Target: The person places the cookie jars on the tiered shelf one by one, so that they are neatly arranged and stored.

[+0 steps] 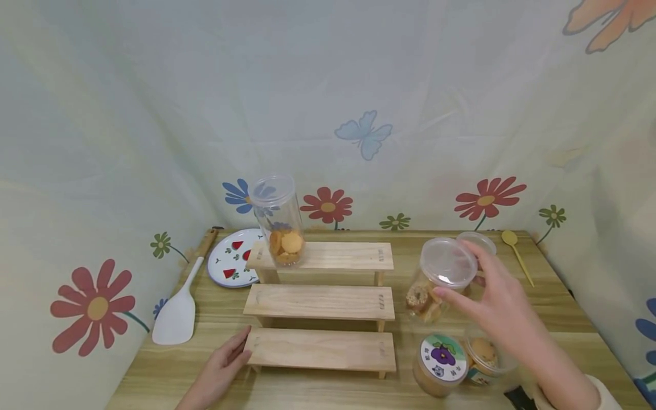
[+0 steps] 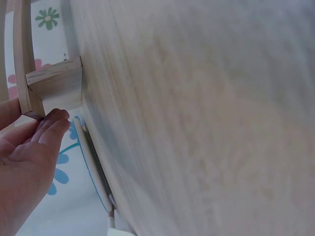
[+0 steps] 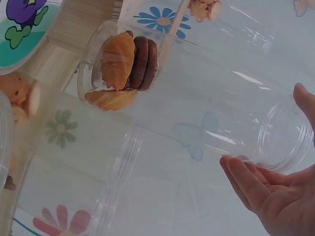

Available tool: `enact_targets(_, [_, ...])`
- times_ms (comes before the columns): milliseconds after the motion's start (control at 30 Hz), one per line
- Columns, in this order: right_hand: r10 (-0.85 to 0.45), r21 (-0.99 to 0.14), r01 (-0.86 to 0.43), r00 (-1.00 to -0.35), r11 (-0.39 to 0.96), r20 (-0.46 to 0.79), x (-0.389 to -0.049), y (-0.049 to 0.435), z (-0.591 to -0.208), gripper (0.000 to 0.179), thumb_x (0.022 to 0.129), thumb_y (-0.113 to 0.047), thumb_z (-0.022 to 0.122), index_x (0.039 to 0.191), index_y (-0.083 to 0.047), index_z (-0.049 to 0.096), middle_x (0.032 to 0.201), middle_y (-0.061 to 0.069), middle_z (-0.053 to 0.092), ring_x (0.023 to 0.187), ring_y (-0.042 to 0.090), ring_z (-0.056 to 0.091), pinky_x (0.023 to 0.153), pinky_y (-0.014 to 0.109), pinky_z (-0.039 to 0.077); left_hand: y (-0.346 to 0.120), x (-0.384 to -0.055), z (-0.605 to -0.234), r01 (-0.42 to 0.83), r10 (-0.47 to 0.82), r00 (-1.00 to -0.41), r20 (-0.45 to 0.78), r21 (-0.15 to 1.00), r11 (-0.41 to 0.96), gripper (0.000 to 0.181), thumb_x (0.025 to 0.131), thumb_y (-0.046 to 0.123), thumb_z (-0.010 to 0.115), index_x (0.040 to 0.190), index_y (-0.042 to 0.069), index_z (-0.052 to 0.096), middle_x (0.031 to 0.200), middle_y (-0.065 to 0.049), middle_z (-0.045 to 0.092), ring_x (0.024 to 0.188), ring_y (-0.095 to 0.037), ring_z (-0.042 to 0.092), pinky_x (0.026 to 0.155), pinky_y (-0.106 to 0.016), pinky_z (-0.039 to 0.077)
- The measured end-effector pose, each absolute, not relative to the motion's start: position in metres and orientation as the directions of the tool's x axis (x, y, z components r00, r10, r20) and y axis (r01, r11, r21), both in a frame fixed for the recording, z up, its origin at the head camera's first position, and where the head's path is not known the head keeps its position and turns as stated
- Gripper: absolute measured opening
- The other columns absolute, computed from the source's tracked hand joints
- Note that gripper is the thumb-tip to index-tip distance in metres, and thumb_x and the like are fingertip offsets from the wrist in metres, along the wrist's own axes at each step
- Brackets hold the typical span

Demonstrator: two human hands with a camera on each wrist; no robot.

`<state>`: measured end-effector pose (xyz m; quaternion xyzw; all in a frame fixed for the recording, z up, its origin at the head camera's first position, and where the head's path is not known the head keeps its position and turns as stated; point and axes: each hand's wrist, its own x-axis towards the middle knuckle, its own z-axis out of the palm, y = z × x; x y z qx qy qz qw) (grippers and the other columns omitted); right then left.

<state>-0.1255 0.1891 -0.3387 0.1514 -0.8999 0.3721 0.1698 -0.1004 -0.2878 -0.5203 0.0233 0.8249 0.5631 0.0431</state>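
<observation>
In the head view my right hand [image 1: 499, 290] grips a tall clear jar [image 1: 430, 285] near its lid, thumb on one side and fingers on the other. Ring-shaped and other cookies lie at the jar's bottom, seen also in the right wrist view [image 3: 130, 66]. The jar tilts slightly; whether its base touches the table cannot be seen. At the left end of a three-step wooden rack [image 1: 320, 348], my left hand [image 1: 222, 364] pinches the lowest board between thumb and fingers. A lidded clear jar with round cookies [image 1: 287, 242] stands on the top step's left end.
Near the right forearm stand a jar with a flower-printed lid [image 1: 442, 359] and a clear-lidded cookie jar [image 1: 482, 356]. Behind the right hand shows another clear lid [image 1: 480, 240]; a yellow spoon [image 1: 520, 259] lies farther right. A plate [image 1: 220, 259] and white spatula [image 1: 175, 319] lie left.
</observation>
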Motion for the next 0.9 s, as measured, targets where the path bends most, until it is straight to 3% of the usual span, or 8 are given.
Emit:
enact_targets(67, [-0.143,-0.618,-0.407,-0.891,0.673,0.431,-0.126,0.188,-0.336,0.083,0.075,-0.030,0.084,0.143,-0.017,0.039,0.125,0.004,0.051,0.105,0.024,0.054,0.082,0.030,0.055,-0.288,-0.100,-0.520,-0.014,0.086,-0.995,-0.048,0.931,0.365,0.051,0.097,0.007,0.057,0.140,-0.012,0.037,0.146,-0.026,0.035,0.131,-0.033,0.036,0.102,-0.027,0.037])
enact_targets(133, [-0.145,-0.614,-0.417,-0.885,0.670,0.443,-0.126,0.186,-0.333,0.083,0.074,-0.030,0.085,0.143,-0.019,0.040,0.125,0.003,0.051,0.106,0.022,0.053,0.082,0.027,0.054,-0.288,-0.100,-0.521,-0.016,0.084,-0.995,-0.050,0.930,0.367,0.051,0.097,0.007,0.057,0.141,-0.012,0.038,0.147,-0.026,0.035,0.131,-0.033,0.036,0.102,-0.027,0.037])
enact_targets(400, [-0.168,-0.615,-0.433,-0.882,0.659,0.440,-0.125,0.176,-0.324,0.086,0.075,-0.032,0.085,0.145,-0.018,0.038,0.125,0.007,0.051,0.106,0.026,0.053,0.084,0.045,0.053,-0.289,-0.100,-0.521,-0.005,0.087,-0.995,-0.040,0.929,0.369,0.051,0.097,0.007,0.057,0.141,-0.011,0.038,0.146,-0.026,0.035,0.131,-0.034,0.037,0.103,-0.031,0.038])
enact_targets(800, [-0.184,-0.594,-0.492,-0.845,0.636,0.503,-0.126,0.169,-0.314,0.087,0.074,-0.027,0.086,0.145,-0.015,0.038,0.130,0.009,0.047,0.107,0.025,0.051,0.083,0.040,0.054,-0.289,-0.101,-0.522,-0.001,0.104,-0.994,-0.042,0.931,0.364,0.051,0.098,0.007,0.056,0.141,-0.011,0.037,0.147,-0.027,0.034,0.131,-0.034,0.037,0.103,-0.031,0.038])
enact_targets(900, [-0.188,-0.598,-0.508,-0.836,0.620,0.515,-0.128,0.166,-0.309,0.086,0.073,-0.025,0.086,0.145,-0.015,0.039,0.129,0.008,0.048,0.107,0.024,0.051,0.084,0.033,0.054,-0.289,-0.102,-0.522,-0.003,0.097,-0.994,-0.042,0.928,0.371,0.050,0.098,0.006,0.056,0.141,-0.011,0.037,0.146,-0.026,0.035,0.131,-0.035,0.037,0.102,-0.030,0.038])
